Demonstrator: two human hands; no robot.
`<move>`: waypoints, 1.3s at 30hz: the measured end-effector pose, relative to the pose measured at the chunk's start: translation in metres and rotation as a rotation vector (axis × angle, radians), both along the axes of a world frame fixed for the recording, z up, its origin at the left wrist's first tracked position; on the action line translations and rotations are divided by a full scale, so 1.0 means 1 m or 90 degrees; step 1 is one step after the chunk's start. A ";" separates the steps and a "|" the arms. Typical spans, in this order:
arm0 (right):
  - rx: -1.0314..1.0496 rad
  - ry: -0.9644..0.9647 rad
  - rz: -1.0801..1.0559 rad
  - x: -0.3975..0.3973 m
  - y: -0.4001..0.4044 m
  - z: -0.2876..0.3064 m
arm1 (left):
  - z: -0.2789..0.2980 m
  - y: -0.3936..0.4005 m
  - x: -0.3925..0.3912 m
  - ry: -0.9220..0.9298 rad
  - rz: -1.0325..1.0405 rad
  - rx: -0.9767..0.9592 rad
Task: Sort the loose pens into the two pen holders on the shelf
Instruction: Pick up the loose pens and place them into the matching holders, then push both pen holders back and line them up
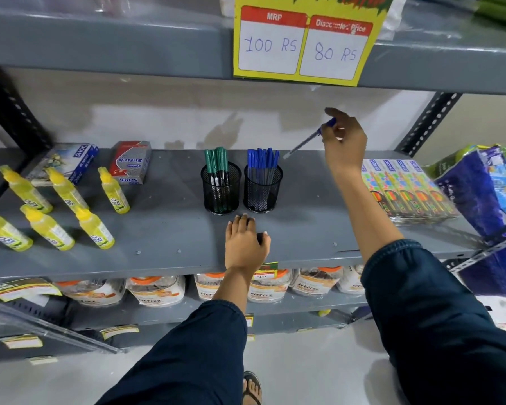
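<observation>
Two black mesh pen holders stand side by side on the grey shelf (pixel 158 229). The left holder (pixel 221 190) carries several green-capped pens (pixel 216 160); the right holder (pixel 263 190) carries several blue-capped pens (pixel 263 162). My right hand (pixel 343 141) is raised above and to the right of the right holder, pinching a blue pen (pixel 307 141) by its capped end, tip slanting down toward that holder. My left hand (pixel 246 244) rests flat on the shelf just in front of the holders, fingers together, nothing visible in it.
Several yellow glue bottles (pixel 67 209) lie on the shelf's left part, with two boxes (pixel 130 165) behind them. Colourful crayon packs (pixel 406 191) lie to the right, beside a blue bag (pixel 485 200). A price sign (pixel 303 42) hangs from the shelf above. Packets fill the lower shelf.
</observation>
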State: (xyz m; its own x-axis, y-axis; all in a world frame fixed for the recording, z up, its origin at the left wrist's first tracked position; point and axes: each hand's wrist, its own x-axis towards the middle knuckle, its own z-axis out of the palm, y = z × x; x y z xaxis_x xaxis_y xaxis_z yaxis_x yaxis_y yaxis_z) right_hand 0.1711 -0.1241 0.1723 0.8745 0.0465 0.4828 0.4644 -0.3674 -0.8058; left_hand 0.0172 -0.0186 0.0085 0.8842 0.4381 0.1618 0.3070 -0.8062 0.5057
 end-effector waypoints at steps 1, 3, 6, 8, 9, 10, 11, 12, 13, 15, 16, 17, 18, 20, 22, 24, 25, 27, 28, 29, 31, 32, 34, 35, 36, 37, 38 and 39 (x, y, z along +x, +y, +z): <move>-0.018 -0.014 0.016 -0.001 0.006 0.001 | 0.000 0.000 0.000 -0.006 0.005 0.001; -0.077 -0.029 0.048 -0.001 0.017 -0.001 | -0.001 -0.001 0.001 -0.016 0.019 0.003; -0.182 -0.033 0.083 0.000 0.029 -0.011 | -0.002 -0.001 0.001 -0.016 0.026 0.001; -0.231 -0.030 0.104 -0.001 0.036 -0.020 | -0.002 -0.002 0.002 -0.018 0.027 0.000; -0.247 -0.023 0.113 -0.003 0.040 -0.023 | -0.002 -0.001 0.002 -0.019 0.028 -0.003; -0.259 -0.016 0.120 -0.005 0.043 -0.026 | -0.002 -0.002 0.002 -0.019 0.028 -0.005; -0.269 -0.003 0.126 -0.006 0.046 -0.029 | -0.002 -0.001 0.002 -0.019 0.028 -0.005; -0.276 0.013 0.128 -0.008 0.049 -0.032 | -0.002 -0.001 0.002 -0.018 0.028 -0.006; -0.279 0.032 0.130 -0.009 0.052 -0.036 | -0.002 -0.001 0.002 -0.018 0.029 -0.007; -0.286 0.067 0.134 -0.011 0.055 -0.042 | -0.002 -0.002 0.003 -0.015 0.028 -0.007; -0.291 0.078 0.136 -0.012 0.057 -0.045 | -0.003 -0.002 0.003 -0.012 0.029 -0.005; -0.296 0.086 0.138 -0.013 0.058 -0.048 | -0.003 -0.002 0.003 -0.011 0.030 -0.002; -0.300 0.091 0.141 -0.014 0.059 -0.049 | -0.004 -0.002 0.003 -0.011 0.031 -0.001; -0.306 0.097 0.142 -0.015 0.061 -0.052 | -0.003 -0.002 0.004 -0.011 0.029 -0.001; -0.317 0.097 0.143 -0.015 0.064 -0.055 | -0.003 -0.001 0.004 -0.012 0.028 0.002; -0.326 0.093 0.147 -0.016 0.066 -0.056 | -0.003 -0.001 0.004 -0.010 0.024 0.005; -0.327 0.091 0.149 -0.017 0.067 -0.057 | -0.004 -0.001 0.004 -0.011 0.019 0.007; -0.322 0.085 0.147 -0.020 0.066 -0.057 | -0.005 0.000 0.004 -0.019 0.003 0.007; -0.310 0.082 0.141 -0.022 0.065 -0.056 | -0.005 0.000 0.004 -0.026 -0.006 0.006; -0.294 0.081 0.132 -0.024 0.063 -0.055 | -0.004 0.001 0.003 -0.037 -0.015 0.001; -0.256 0.088 0.104 -0.027 0.056 -0.054 | 0.000 0.003 -0.002 -0.093 -0.026 -0.007; -0.243 0.094 0.093 -0.028 0.053 -0.054 | 0.005 0.004 -0.004 -0.128 -0.028 -0.010; -0.231 0.117 0.099 -0.031 0.047 -0.053 | 0.020 0.009 -0.007 -0.193 -0.028 -0.004; -0.234 0.140 0.119 -0.033 0.045 -0.053 | 0.029 0.013 -0.006 -0.222 -0.018 0.013; -0.246 0.167 0.146 -0.034 0.043 -0.053 | 0.040 0.019 -0.004 -0.242 -0.003 0.038; -0.273 0.191 0.177 -0.036 0.042 -0.053 | 0.050 0.027 0.000 -0.251 0.016 0.061; -0.309 0.208 0.204 -0.036 0.042 -0.055 | 0.060 0.037 0.004 -0.247 0.035 0.078; -0.346 0.218 0.222 -0.035 0.043 -0.057 | 0.069 0.048 0.008 -0.227 0.049 0.084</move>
